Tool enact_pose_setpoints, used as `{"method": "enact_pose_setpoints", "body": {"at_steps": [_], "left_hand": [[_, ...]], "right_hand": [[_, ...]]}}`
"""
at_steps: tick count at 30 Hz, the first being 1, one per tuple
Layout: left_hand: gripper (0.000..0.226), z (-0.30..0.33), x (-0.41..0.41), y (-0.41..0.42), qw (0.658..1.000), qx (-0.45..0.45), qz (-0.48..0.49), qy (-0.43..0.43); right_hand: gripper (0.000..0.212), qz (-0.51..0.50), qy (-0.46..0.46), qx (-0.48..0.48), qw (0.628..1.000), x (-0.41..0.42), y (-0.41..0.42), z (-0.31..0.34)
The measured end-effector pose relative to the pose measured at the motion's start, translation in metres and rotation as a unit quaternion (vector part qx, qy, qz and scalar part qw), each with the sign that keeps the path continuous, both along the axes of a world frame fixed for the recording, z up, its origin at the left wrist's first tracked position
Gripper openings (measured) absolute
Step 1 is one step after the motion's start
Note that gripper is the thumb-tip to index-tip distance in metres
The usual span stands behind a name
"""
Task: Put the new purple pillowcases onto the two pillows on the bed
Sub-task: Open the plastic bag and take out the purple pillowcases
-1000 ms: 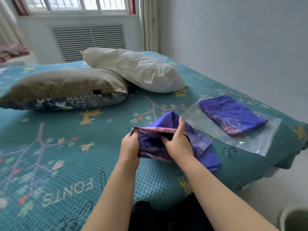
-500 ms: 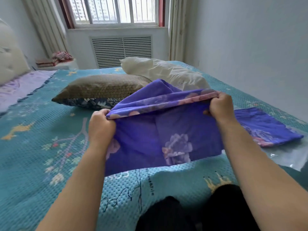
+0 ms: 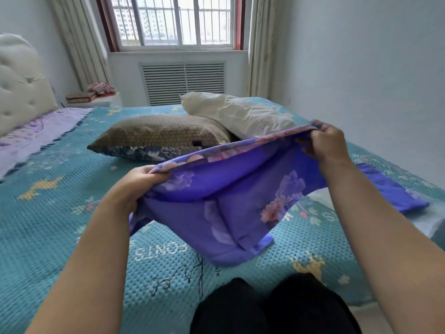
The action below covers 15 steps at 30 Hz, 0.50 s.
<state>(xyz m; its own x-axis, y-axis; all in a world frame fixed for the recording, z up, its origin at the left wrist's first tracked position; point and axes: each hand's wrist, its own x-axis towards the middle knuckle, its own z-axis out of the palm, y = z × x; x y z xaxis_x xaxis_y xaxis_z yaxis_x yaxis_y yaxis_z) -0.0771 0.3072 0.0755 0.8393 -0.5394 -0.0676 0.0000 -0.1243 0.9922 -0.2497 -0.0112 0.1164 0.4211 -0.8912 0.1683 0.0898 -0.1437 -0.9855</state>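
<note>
While the purple pillowcase (image 3: 231, 203) was held spread across the middle of the frame, its top hem was gripped at either end: the left hand (image 3: 134, 186) was curled round the left corner, and the right hand (image 3: 325, 143) was curled round the right corner, higher up. The lower edge trailed on the teal bedspread (image 3: 48, 213) at lower centre, with open bedspread left of it. Behind, the brown pillow (image 3: 163, 133) and the white pillow (image 3: 238, 114) lay touching, still bare. Compared with half a second before, the right end was raised and the cloth hung more slanted. The second pillowcase (image 3: 395, 191) at the right was partly hidden by the right forearm; its clear bag was hard to make out.
</note>
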Motion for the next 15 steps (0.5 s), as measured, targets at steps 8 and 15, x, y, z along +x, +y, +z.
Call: {"method": "enact_pose_setpoints", "body": {"at_steps": [8, 15], "left_hand": [[0.017, -0.017, 0.039, 0.014, 0.946, 0.047, 0.284, -0.149], [0.013, 0.003, 0.031, 0.004, 0.944, -0.132, 0.295, -0.073]], "right_hand": [[0.026, 0.017, 0.046, -0.102, 0.994, 0.015, -0.008, -0.017], [0.023, 0.022, -0.088, -0.011, 0.996, 0.029, 0.02, -0.028]]}}
